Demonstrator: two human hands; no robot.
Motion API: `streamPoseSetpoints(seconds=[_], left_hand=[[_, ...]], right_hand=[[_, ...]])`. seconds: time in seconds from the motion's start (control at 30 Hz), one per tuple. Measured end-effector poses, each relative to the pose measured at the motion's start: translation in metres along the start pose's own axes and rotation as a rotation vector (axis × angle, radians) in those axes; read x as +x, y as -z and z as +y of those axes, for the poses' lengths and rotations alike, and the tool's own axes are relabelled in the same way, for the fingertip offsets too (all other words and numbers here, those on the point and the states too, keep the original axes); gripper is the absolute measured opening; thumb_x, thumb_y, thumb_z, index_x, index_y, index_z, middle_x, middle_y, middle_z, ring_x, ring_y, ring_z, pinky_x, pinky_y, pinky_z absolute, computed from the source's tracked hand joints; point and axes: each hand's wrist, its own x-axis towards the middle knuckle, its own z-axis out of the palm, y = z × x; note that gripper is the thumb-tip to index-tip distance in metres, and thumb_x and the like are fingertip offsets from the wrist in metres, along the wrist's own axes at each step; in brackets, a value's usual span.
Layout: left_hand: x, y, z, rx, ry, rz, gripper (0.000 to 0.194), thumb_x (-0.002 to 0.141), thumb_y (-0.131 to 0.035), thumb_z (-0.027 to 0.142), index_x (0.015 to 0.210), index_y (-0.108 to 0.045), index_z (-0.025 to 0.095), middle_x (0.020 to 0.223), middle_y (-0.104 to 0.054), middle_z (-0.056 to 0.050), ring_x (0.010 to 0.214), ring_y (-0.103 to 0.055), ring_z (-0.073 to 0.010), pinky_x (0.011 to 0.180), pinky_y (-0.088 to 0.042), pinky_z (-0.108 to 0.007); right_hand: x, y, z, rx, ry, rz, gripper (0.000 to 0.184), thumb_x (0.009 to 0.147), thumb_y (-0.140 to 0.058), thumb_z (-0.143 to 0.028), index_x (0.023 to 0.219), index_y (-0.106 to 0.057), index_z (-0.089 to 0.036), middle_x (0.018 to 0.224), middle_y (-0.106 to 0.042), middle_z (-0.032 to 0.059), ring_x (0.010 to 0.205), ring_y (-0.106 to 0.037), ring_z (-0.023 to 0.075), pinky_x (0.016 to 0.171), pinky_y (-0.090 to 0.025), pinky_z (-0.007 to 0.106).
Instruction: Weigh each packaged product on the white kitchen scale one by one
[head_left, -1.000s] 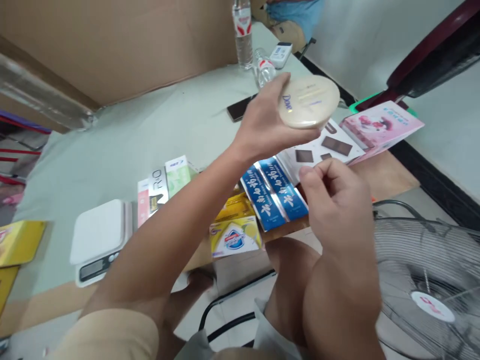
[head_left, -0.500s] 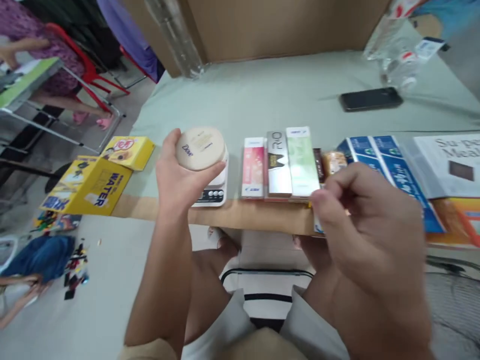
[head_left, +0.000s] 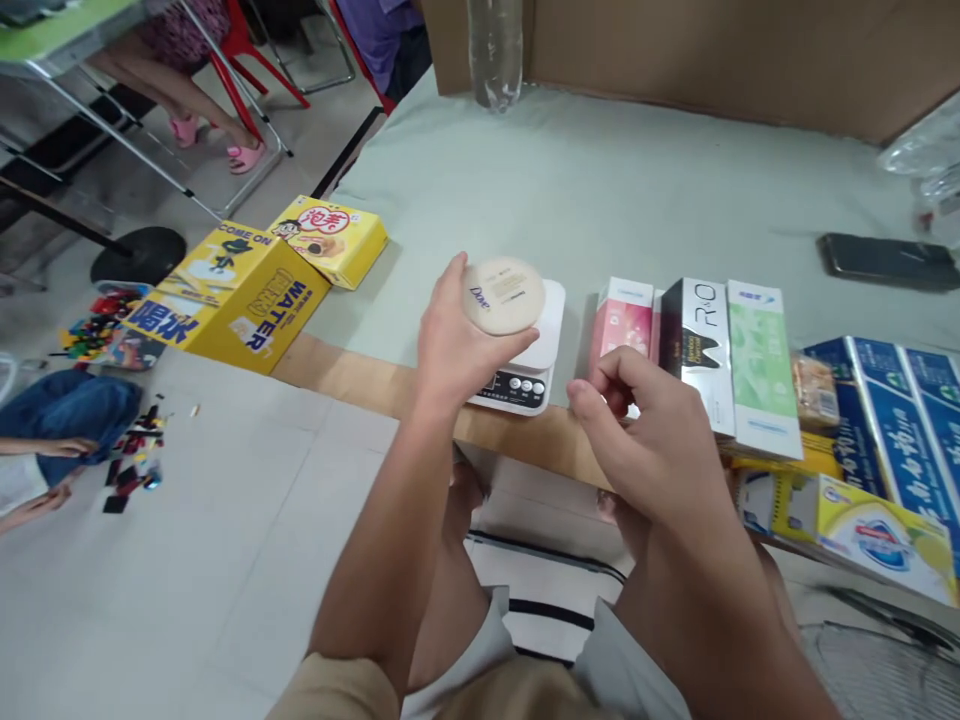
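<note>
Head view: our left hand point(head_left: 450, 350) has brought the round Dove container point(head_left: 504, 302) over to the white scale point(head_left: 550, 335) — contact unclear. Scale now nearest it. Left fingers and thumb spread wide, gripping its rim; right hand point(head_left: 664, 435) loosely curled, palm inward — contents, if any, untellable.

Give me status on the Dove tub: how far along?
Done: tub gripped and at the scale. In hand: left hand has it; right hand holds nothing visible. Left, I'd guess: letting go. Can't tell if it touches the platform; display mostly hidden.
</note>
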Motion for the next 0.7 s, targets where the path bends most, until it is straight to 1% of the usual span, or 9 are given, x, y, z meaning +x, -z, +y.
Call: streamPoseSetpoints(seconds=[0.1, 0.17, 0.23, 0.3, 0.33, 0.4, 0.53, 0.63, 0.7], left_hand=[[-0.001, 0.003, -0.007, -0.066, -0.081, -0.079, 0.116, 0.053, -0.099, 0.042, 0.154, -0.042, 0.029, 0.165, -0.046, -0.015, 0.154, -0.043, -0.0398, 0.127, -0.038, -0.053], [-0.004, 0.008, -0.009, -0.147, -0.107, -0.051, 0.108, 0.059, -0.097, 0.049, 0.15, -0.044, 0.031, 0.166, -0.044, -0.013, 0.157, -0.04, -0.037, 0.127, -0.038, -0.05], [-0.009, 0.018, -0.01, -0.274, -0.067, 0.116, 0.078, 0.072, -0.087, 0.054, 0.138, -0.053, 0.029, 0.156, -0.054, -0.011, 0.15, -0.048, -0.0311, 0.123, -0.041, -0.045], [-0.014, 0.031, -0.011, -0.44, 0.045, 0.355, 0.037, 0.085, -0.073, 0.05, 0.112, -0.061, 0.027, 0.123, -0.07, -0.007, 0.124, -0.066, -0.0229, 0.109, -0.05, -0.038], [-0.016, 0.04, -0.012, -0.53, 0.104, 0.47, 0.023, 0.089, -0.068, 0.046, 0.097, -0.06, 0.025, 0.102, -0.071, -0.004, 0.105, -0.069, -0.019, 0.098, -0.053, -0.034], [-0.019, 0.059, -0.014, -0.701, 0.172, 0.682, 0.023, 0.091, -0.06, 0.037, 0.075, -0.051, 0.024, 0.072, -0.055, 0.001, 0.074, -0.06, -0.0139, 0.077, -0.051, -0.027], [-0.021, 0.101, -0.025, -0.927, 0.173, 1.055, 0.029, 0.086, -0.052, 0.025, 0.064, -0.032, 0.023, 0.059, -0.03, 0.004, 0.054, -0.036, -0.0121, 0.057, -0.037, -0.026], [-0.025, 0.13, -0.038, -1.014, 0.213, 1.195, 0.031, 0.084, -0.049, 0.025, 0.062, -0.026, 0.022, 0.06, -0.022, 0.004, 0.052, -0.027, -0.0118, 0.054, -0.029, -0.027], [-0.029, 0.144, -0.049, -1.039, 0.215, 1.225, 0.032, 0.084, -0.047, 0.028, 0.064, -0.023, 0.022, 0.062, -0.018, 0.004, 0.052, -0.023, -0.0122, 0.054, -0.027, -0.029]], right_hand=[[0.003, -0.012, 0.001, -0.016, -0.007, 0.005, 0.02, 0.086, -0.059, -0.037, 0.073, -0.05, -0.024, 0.06, -0.048, -0.0061, 0.055, -0.045, 0.0122, 0.055, -0.034, 0.029], [0.004, -0.02, 0.004, -0.036, -0.006, 0.035, 0.018, 0.085, -0.061, -0.04, 0.08, -0.055, -0.025, 0.066, -0.052, -0.0047, 0.06, -0.05, 0.0139, 0.058, -0.038, 0.03], [0.007, -0.03, 0.006, -0.074, 0.009, 0.072, 0.02, 0.084, -0.064, -0.043, 0.09, -0.059, -0.024, 0.077, -0.059, -0.0018, 0.067, -0.055, 0.0165, 0.064, -0.043, 0.033], [0.013, -0.039, 0.006, -0.118, 0.061, 0.097, 0.028, 0.082, -0.067, -0.045, 0.1, -0.061, -0.024, 0.091, -0.064, 0.0029, 0.078, -0.061, 0.0202, 0.072, -0.049, 0.038], [0.017, -0.044, 0.005, -0.138, 0.103, 0.1, 0.032, 0.081, -0.068, -0.045, 0.105, -0.061, -0.024, 0.099, -0.066, 0.0055, 0.086, -0.063, 0.0227, 0.077, -0.051, 0.041], [0.029, -0.052, 0.001, -0.188, 0.183, 0.088, 0.042, 0.079, -0.07, -0.045, 0.114, -0.062, -0.023, 0.112, -0.066, 0.0105, 0.102, -0.064, 0.0286, 0.09, -0.052, 0.048], [0.056, -0.063, -0.012, -0.366, 0.227, 0.085, 0.062, 0.072, -0.077, -0.051, 0.125, -0.061, -0.023, 0.128, -0.061, 0.0173, 0.129, -0.055, 0.0411, 0.107, -0.044, 0.061], [0.07, -0.068, -0.017, -0.463, 0.212, 0.026, 0.068, 0.071, -0.08, -0.057, 0.128, -0.06, -0.026, 0.133, -0.057, 0.019, 0.136, -0.048, 0.0452, 0.105, -0.044, 0.061], [0.074, -0.069, -0.018, -0.517, 0.168, -0.052, 0.072, 0.07, -0.081, -0.057, 0.131, -0.059, -0.027, 0.129, -0.059, 0.0182, 0.13, -0.054, 0.0447, 0.098, -0.048, 0.059]])
